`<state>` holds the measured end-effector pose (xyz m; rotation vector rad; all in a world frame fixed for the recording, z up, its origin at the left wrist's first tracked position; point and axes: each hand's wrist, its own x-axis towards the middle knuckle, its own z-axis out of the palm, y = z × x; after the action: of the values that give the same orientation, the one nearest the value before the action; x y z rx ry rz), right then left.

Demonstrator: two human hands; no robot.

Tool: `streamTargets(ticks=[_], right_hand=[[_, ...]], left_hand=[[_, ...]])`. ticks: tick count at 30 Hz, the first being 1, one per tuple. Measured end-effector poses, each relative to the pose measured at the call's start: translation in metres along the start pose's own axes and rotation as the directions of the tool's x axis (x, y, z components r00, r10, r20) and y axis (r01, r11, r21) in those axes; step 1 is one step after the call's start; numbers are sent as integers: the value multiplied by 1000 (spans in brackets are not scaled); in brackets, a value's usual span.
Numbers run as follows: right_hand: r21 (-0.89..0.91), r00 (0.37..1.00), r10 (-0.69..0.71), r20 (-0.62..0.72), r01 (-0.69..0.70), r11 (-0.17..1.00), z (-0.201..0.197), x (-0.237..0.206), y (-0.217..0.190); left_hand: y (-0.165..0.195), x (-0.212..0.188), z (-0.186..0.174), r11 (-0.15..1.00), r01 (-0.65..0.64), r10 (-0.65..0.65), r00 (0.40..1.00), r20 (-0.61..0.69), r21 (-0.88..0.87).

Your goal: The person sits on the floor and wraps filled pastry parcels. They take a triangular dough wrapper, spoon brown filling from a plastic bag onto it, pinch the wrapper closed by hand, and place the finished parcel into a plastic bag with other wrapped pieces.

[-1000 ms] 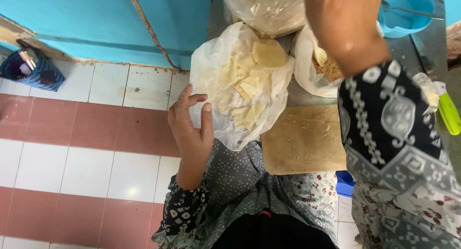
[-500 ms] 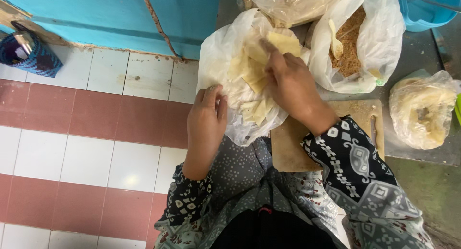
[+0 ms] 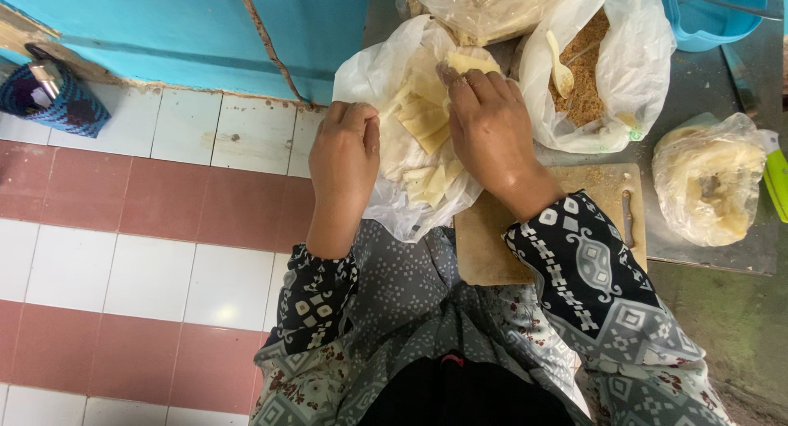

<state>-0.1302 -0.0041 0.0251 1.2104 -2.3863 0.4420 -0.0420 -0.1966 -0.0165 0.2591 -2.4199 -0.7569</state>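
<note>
A white plastic bag [image 3: 386, 73] full of pale yellow flat pieces [image 3: 423, 118] lies at the table's edge. My left hand [image 3: 345, 159] grips the bag's left side and holds it open. Inside the bag's mouth, my right hand [image 3: 492, 130] rests fingers-down on the yellow pieces, pinching one near the top. Both forearms wear dark patterned sleeves.
A wooden cutting board [image 3: 492, 245] lies under my right wrist. A bag of brown crumbs with a plastic spoon [image 3: 587, 73] stands behind, a tied bag of pale dough [image 3: 710, 180] to the right, a blue tub [image 3: 714, 16] at the far right. A tiled floor with a small woven basket [image 3: 53, 98] is at left.
My right hand came down from above the far bags into the white bag and settled on the yellow pieces. My left hand shifted its hold on the bag's side.
</note>
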Motion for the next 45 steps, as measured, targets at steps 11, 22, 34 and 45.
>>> streamTargets(ticks=[11, 22, 34, 45], right_hand=[[345, 995, -44, 94, 9, 939, 22, 6, 15], [922, 931, 326, 165, -263, 285, -8, -4, 14], [948, 913, 323, 249, -298, 112, -20, -25, 1], [952, 823, 485, 296, -297, -77, -31, -33, 1]], left_hand=[[25, -26, -2, 989, -6, 14, 998, -56, 147], [59, -33, 13, 784, 137, -118, 990, 71, -606], [53, -51, 40, 340, 401, -294, 904, 309, -850], [57, -46, 22, 311, 395, -291, 906, 309, -865]])
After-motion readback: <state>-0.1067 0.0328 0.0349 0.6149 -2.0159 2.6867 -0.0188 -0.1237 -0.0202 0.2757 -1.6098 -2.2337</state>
